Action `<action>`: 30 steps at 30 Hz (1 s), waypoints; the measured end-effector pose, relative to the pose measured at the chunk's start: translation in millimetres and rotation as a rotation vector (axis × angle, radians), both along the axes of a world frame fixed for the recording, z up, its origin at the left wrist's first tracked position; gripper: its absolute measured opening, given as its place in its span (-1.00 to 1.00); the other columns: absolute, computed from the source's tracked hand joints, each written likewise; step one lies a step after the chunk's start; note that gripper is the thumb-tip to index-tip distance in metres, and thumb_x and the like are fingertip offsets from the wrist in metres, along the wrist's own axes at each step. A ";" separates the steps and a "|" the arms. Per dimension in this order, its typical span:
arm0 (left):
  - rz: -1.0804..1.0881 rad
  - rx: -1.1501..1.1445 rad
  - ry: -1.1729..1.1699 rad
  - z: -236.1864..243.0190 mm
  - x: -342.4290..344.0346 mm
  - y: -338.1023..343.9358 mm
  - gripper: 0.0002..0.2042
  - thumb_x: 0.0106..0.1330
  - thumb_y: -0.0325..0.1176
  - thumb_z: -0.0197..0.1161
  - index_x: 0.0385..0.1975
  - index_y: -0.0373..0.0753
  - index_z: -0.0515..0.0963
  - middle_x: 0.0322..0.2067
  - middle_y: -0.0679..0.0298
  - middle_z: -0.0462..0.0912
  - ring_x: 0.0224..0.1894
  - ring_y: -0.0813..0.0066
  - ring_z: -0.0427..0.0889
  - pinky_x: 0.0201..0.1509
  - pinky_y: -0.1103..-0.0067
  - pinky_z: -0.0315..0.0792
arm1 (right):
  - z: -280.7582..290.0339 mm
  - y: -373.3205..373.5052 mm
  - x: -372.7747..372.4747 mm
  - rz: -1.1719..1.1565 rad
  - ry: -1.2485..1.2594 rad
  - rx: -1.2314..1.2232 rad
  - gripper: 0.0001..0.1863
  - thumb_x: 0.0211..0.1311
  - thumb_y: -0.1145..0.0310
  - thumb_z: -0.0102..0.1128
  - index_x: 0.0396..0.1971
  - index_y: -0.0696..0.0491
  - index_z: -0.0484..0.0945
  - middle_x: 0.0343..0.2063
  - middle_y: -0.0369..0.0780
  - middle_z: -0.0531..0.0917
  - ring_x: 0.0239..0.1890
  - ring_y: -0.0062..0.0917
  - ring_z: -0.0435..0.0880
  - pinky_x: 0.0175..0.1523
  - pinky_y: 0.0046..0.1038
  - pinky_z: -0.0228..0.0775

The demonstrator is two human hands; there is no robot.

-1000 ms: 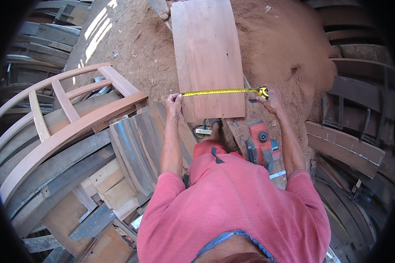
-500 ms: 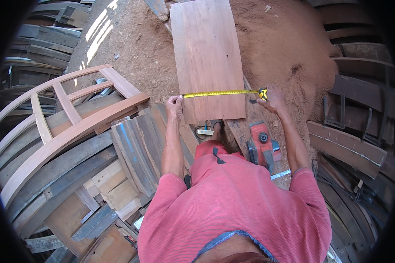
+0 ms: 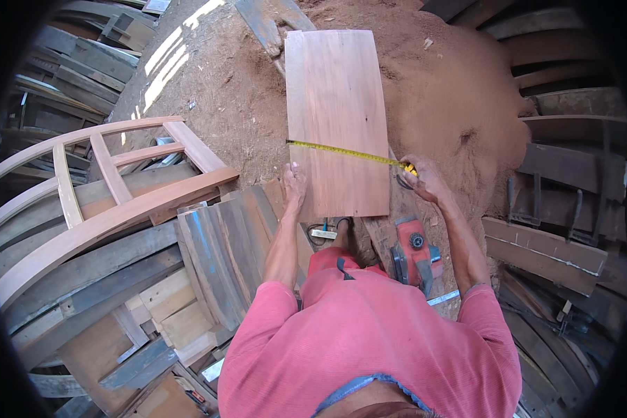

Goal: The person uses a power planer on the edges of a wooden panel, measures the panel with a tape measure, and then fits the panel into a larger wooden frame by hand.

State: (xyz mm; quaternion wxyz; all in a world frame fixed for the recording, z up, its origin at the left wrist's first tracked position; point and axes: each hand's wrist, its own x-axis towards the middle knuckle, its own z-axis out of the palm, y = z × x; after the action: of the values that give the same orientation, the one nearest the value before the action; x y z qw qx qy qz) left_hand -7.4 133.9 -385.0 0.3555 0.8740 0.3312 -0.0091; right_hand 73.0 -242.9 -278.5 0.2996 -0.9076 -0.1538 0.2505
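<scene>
A smooth reddish wooden board (image 3: 338, 90) lies lengthwise in front of me. The yellow blade of a tape measure (image 3: 409, 169) runs across it, slanting from near its left edge down to the right. My right hand (image 3: 428, 182) grips the tape's case just off the board's right edge. Resting at the left edge is my left hand (image 3: 295, 187), fingers stretched forward, below the blade's free end and apart from it. Whether its fingertips press on the board is hard to see.
A red electric planer (image 3: 415, 252) stands right of my legs. To the left are a curved wooden frame (image 3: 108, 164) and stacked planks (image 3: 219, 244). Sawdust (image 3: 460, 90) is heaped at the far right, with more timber (image 3: 547, 254) beyond it.
My left hand has let go of the tape's end and sits lower along the board's edge. The blade now slants instead of lying nearly level. The board appears lower in view.
</scene>
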 end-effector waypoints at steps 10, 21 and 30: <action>-0.112 0.052 0.181 13.7 -125.7 34.3 -0.50 0.52 -0.01 -0.11 0.13 -0.32 0.48 -0.12 -0.30 0.62 -0.01 -0.38 0.57 0.07 -0.03 0.45 | -2.7 4.6 75.3 -0.149 -0.185 -0.100 -0.62 0.23 0.25 0.21 0.00 0.07 0.62 -0.17 0.00 0.63 -0.01 -0.15 0.55 0.15 -0.19 0.38; -0.061 0.006 0.246 29.9 -122.6 22.5 -0.61 0.50 -0.04 -0.03 -0.04 -0.27 0.51 -0.20 -0.28 0.65 -0.07 -0.38 0.60 -0.02 -0.04 0.45 | -22.6 6.9 133.7 -0.072 -0.159 -0.162 -0.62 0.24 0.19 0.24 0.03 0.00 0.63 -0.17 -0.01 0.66 0.02 -0.13 0.55 0.16 -0.16 0.38; -0.088 0.014 0.181 30.8 -120.1 23.7 -0.59 0.50 -0.06 -0.03 -0.02 -0.31 0.50 -0.16 -0.30 0.63 -0.03 -0.38 0.58 -0.01 0.01 0.47 | -44.3 -0.5 140.8 -0.091 -0.115 -0.145 -0.60 0.25 0.17 0.25 0.07 -0.05 0.62 -0.11 -0.03 0.63 0.06 -0.16 0.53 0.19 -0.15 0.35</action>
State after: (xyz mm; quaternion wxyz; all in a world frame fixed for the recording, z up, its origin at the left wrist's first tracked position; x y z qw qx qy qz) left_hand -127.4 157.6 -354.1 0.3175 0.8857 0.3232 -0.1014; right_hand 213.8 -243.4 -322.8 0.2349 -0.9459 -0.1111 0.1944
